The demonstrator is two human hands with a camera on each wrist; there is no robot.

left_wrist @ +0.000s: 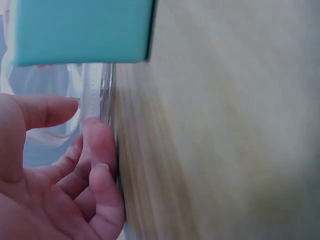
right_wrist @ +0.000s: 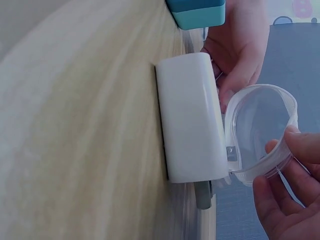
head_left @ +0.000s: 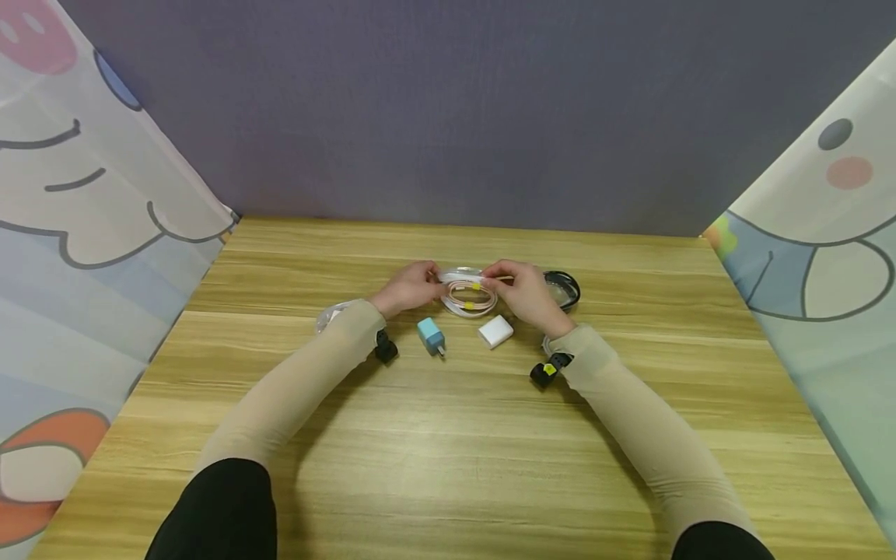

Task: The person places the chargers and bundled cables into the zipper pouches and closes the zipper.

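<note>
Toward the back of the table lies a coiled pale pink cable (head_left: pixel 470 306) with yellow ties, inside a round white-rimmed clear case (head_left: pixel 456 311). My right hand (head_left: pixel 526 294) pinches the case's clear round lid (right_wrist: pixel 292 112), which stands tilted up in the right wrist view. At the case's left edge is my left hand (head_left: pixel 409 289); its thumb and curled fingers pinch the clear rim in the left wrist view. In front sit a blue charger (head_left: pixel 430 336) with metal prongs and a white charger (head_left: pixel 495 332), both apart from the hands.
A coiled black cable (head_left: pixel 575 288) lies to the right, partly behind the right hand. Something in clear plastic (head_left: pixel 327 316) sits at the left, partly covered by the left sleeve. A grey panel (head_left: pixel 462 117) rises behind the wooden table (head_left: pixel 420 435).
</note>
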